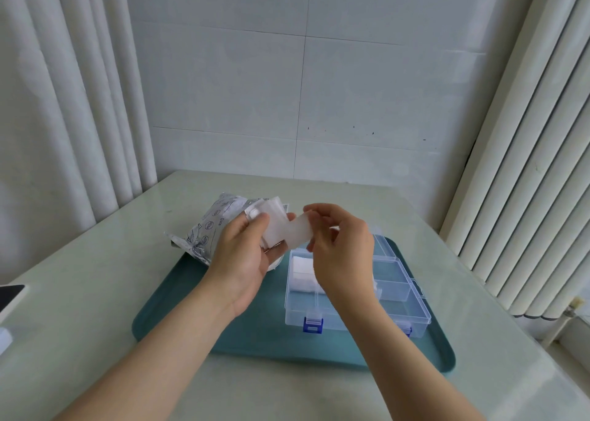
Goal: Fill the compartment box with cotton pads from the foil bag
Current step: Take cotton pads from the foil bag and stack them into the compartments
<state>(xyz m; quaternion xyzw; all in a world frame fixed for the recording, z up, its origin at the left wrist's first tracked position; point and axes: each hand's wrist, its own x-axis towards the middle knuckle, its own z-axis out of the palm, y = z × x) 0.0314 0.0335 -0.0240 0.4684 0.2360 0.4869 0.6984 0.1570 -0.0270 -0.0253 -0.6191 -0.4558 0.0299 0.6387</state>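
Pinching a single cotton pad [300, 235] above the clear compartment box [415, 312], the right hand [344, 254] holds it against the stack [271, 216] gripped in the left hand [239, 257]; the foil bag [207, 225], printed "Date", lies behind on the teal tray [191, 318].

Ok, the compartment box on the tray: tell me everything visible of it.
The compartment box is clear plastic, rectangular, split by clear dividers into several compartments. Two blue latches sit on its near wall, the right one partly hidden. It lies flat and open on the teal tray; what looks like its lid stands behind. White cotton pads lie in the far left compartment; the near ones look empty. The right hand, pinching a pad, hovers above; its forearm hides the middle.
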